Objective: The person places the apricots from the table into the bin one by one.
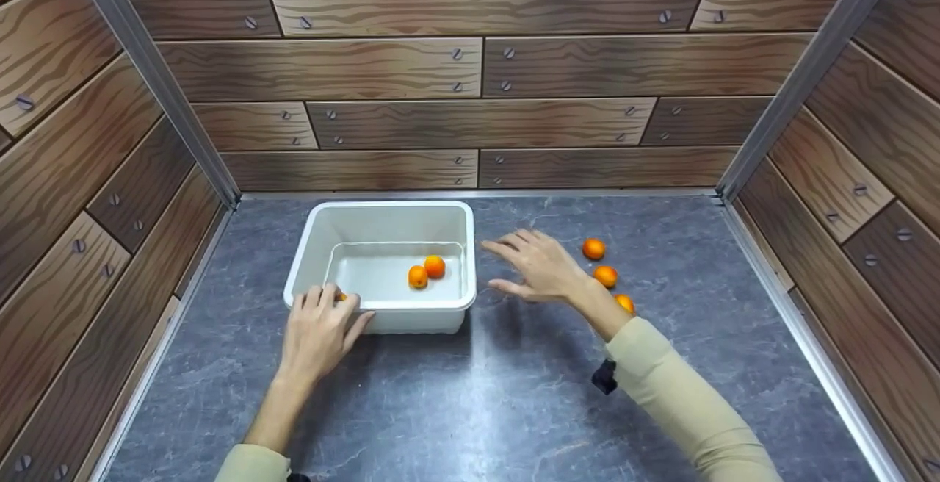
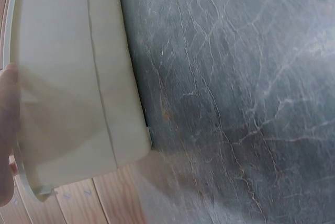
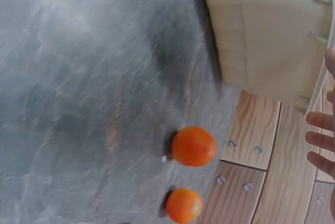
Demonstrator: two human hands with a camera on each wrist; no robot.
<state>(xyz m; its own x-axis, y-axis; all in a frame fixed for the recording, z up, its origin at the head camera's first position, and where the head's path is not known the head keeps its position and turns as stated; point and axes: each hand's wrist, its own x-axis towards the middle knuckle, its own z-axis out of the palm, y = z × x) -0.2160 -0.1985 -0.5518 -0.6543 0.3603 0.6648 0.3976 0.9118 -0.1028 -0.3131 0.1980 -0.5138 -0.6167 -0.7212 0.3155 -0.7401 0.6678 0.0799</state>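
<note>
A white plastic tub (image 1: 411,320) stands left of the middle, two small tangerines (image 1: 434,267) lying on its floor. My left hand (image 1: 317,331) grips the tub's near rim at the left corner, fingers over the edge and thumb outside. A bit of orange shows beside those fingers, mostly hidden. To the right of the tub, my right hand (image 1: 540,265) hovers over the table with spread fingers, holding nothing. Beyond its wrist are three more tangerines (image 1: 593,248) in a row, the nearest partly covered by the forearm. The right wrist view shows two loose tangerines (image 3: 193,146) and some fingertips (image 3: 320,139).
The grey marble-patterned table (image 1: 440,408) is bounded by wood-plank-patterned walls (image 1: 485,122) at the back and both sides. Metal strips (image 1: 815,350) run along the table's edges.
</note>
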